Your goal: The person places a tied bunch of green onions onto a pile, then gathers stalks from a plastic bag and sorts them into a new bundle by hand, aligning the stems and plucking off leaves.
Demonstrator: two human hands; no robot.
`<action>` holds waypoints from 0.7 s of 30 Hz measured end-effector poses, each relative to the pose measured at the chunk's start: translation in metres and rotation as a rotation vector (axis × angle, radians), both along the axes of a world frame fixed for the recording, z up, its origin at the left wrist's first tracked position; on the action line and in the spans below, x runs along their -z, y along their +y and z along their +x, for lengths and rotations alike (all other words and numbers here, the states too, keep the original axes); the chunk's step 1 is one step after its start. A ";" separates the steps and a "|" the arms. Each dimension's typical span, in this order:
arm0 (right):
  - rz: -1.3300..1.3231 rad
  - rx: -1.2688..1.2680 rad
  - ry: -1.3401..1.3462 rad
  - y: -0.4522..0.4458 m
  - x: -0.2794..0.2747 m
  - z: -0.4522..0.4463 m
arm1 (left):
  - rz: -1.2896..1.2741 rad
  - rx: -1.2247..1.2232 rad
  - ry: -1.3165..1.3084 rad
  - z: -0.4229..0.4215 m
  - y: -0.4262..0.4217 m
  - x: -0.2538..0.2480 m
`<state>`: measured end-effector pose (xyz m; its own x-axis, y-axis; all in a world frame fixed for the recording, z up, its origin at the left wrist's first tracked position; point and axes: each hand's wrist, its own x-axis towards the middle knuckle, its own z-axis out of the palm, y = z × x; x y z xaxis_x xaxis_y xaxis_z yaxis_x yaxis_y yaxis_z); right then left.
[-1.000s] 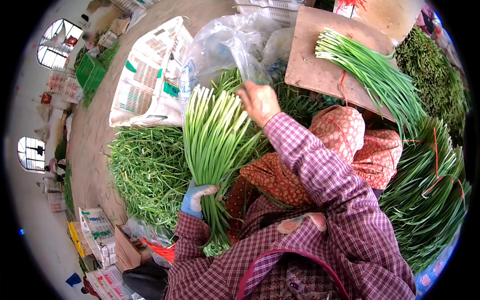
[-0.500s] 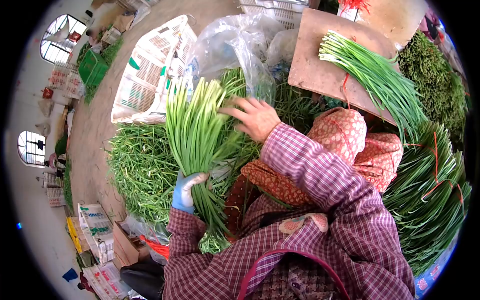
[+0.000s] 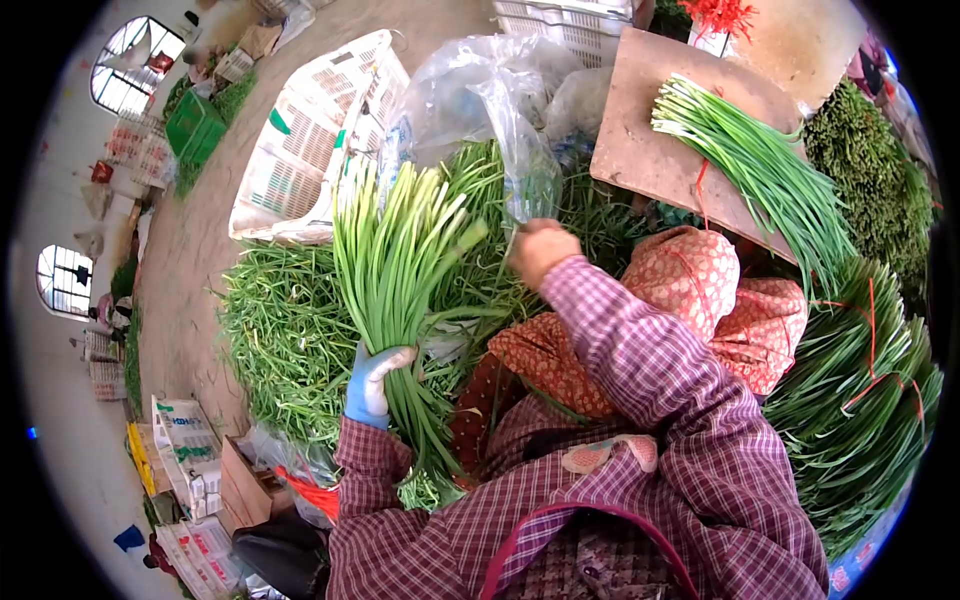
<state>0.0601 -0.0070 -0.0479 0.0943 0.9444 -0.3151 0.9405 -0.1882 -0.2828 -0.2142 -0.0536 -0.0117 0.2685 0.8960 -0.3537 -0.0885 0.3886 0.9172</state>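
My left hand (image 3: 376, 382), in a white and blue glove, is wrapped round the lower part of a bunch of green stalks (image 3: 385, 270), whose pale ends point up. To the right of the bunch is my right hand (image 3: 543, 252), bare, with its fingers curled closed; what they hold, if anything, is too blurred to tell. Loose greens (image 3: 290, 340) lie in a heap left of and below the bunch. Another bunch (image 3: 745, 150) rests on a brown board (image 3: 640, 110) at the upper right.
A white plastic crate (image 3: 300, 150) and a clear plastic bag (image 3: 470, 90) stand beyond the bunch. Tied bundles of greens (image 3: 850, 420) with red strings are piled at the right. A cardboard box (image 3: 245, 485) sits at the lower left.
The held bunch has moved a little to the left. My right hand has moved away from it to the right and down, and its spread fingers have closed.
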 end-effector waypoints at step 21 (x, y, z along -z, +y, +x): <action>1.098 -0.201 0.431 -0.012 -0.041 -0.013 | -0.011 0.085 -0.002 0.013 -0.001 0.002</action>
